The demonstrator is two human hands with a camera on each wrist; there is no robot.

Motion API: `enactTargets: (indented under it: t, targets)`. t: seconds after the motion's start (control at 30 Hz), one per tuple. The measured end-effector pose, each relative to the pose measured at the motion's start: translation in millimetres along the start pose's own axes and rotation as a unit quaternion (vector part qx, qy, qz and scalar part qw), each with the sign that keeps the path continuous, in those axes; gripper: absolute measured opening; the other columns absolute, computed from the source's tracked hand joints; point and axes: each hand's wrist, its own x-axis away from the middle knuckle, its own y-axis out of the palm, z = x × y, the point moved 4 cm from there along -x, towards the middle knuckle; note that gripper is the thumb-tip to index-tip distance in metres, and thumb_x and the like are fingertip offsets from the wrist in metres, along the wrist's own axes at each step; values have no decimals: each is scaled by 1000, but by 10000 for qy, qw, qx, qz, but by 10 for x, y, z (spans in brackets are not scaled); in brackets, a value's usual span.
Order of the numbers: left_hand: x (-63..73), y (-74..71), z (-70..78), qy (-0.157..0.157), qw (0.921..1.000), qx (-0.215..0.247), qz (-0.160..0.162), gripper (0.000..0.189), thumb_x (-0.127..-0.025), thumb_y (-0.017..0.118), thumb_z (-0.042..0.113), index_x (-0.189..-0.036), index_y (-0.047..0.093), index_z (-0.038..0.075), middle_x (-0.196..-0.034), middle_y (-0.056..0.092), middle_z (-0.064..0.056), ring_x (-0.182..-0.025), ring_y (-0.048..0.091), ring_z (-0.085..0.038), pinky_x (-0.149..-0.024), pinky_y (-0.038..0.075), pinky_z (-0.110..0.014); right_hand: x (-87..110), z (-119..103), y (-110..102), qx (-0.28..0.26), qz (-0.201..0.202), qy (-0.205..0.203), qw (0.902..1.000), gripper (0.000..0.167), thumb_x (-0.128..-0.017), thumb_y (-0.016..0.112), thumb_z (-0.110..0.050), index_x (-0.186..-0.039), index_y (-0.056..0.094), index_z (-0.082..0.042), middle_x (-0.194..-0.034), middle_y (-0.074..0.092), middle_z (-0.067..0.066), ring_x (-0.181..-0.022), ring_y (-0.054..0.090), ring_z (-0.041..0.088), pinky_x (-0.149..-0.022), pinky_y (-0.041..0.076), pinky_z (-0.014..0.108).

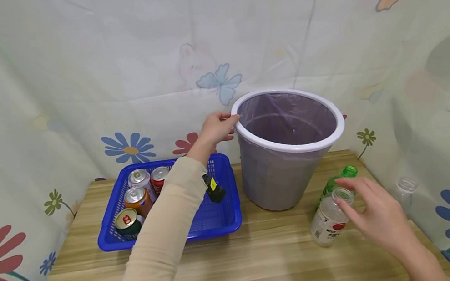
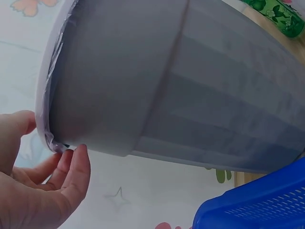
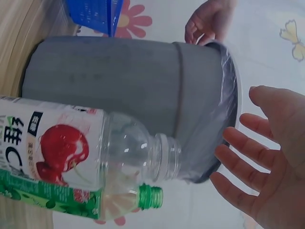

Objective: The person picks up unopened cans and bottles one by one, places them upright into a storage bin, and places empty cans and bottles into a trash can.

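A grey trash bin (image 1: pixel 282 180) with a white rim and a thin plastic liner (image 1: pixel 263 113) stands upright on the table. My left hand (image 1: pixel 218 127) holds its rim at the left; in the left wrist view the thumb is on the rim and the fingers curl beneath it. Over at the right, my right hand (image 1: pixel 383 220) hovers with spread fingers beside an uncapped clear plastic bottle (image 1: pixel 325 226) bearing a cherry label. The right wrist view shows a gap between that hand and the bottle neck (image 3: pixel 164 157). Behind it is a green plastic bottle (image 1: pixel 350 171), partly hidden.
Left of the bin sits a blue plastic basket (image 1: pixel 234 224) with several drink cans (image 1: pixel 136 195) and a small black object (image 1: pixel 216 193) with a yellow label. Another clear bottle (image 1: pixel 406 190) stands by the right edge, partly covered by my right hand. A patterned curtain surrounds the wooden table (image 1: pixel 238 267).
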Motion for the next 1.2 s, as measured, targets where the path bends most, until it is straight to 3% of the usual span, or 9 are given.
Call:
enactTargets:
  t: [0.07,0.27,0.73,1.0,1.2]
  targets:
    - [-13,12,5,50,9998,182,-21,47,-88,59,31,-127,50,5,-115,58,-11,-94,62,-21,-76,55,-29,24,27,-11,44,-14,143,9999,48,-64,76,-4,-110,62,-5,-100,63,6,-90,57,22,-79,37,18]
    - [-36,36,13,28,9988,478,41,44,-87,63,25,-122,53,0,-112,58,-13,-94,64,-22,-74,55,-28,103,95,-36,27,-10,413,9991,44,-66,75,-3,-108,61,-2,-101,62,9,-91,55,22,-86,27,4]
    - [-53,73,23,-509,9930,1059,100,43,-85,65,15,-123,52,-1,-111,58,-14,-88,65,-22,-75,55,-28,326,241,-45,-83,15,1114,9937,43,-70,74,0,-110,59,0,-104,61,12,-90,50,13,-79,29,-1]
    - [-62,67,4,-698,9926,989,120,42,-84,66,17,-122,54,3,-107,59,-12,-85,64,-20,-76,55,-29,432,329,41,-251,-176,1586,9869,50,-72,73,1,-117,52,3,-109,56,17,-90,51,27,-73,30,-4]
    - [-75,77,-8,-754,9897,1218,76,43,-84,66,15,-123,52,2,-107,58,-12,-84,63,-19,-76,55,-28,511,394,127,-480,-151,1715,9839,61,-71,73,3,-125,46,5,-110,51,22,-94,50,33,-70,30,-5]
